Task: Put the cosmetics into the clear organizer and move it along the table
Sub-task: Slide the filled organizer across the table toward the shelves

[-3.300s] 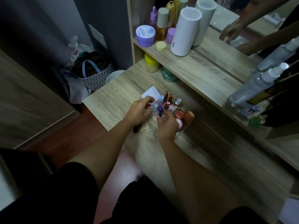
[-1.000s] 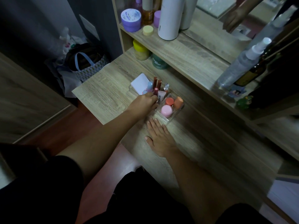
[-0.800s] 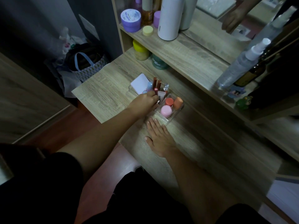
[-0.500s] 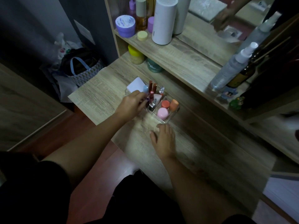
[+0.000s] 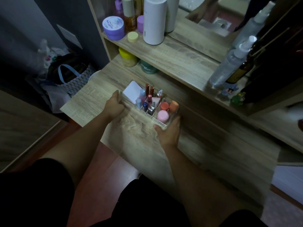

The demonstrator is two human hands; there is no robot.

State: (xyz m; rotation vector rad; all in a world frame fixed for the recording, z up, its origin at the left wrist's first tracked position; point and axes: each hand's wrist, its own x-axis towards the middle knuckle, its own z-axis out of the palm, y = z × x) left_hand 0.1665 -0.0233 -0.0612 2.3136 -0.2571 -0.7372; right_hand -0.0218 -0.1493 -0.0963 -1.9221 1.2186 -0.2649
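The organizer (image 5: 161,124), filled with lipsticks, small bottles, a white compact (image 5: 132,92) and a pink jar (image 5: 162,115), is set on the wooden table (image 5: 91,99) and is gripped at its ends by the left hand (image 5: 114,106) and the right hand (image 5: 168,131). No writing on the cosmetics can be read. On the shelf (image 5: 177,58) behind, a purple jar (image 5: 113,27) is marked "HOLIKA", and a mirror is seen above.

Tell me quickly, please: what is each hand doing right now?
Left hand: closed on the left end of the clear organizer.
Right hand: closed on its right end.
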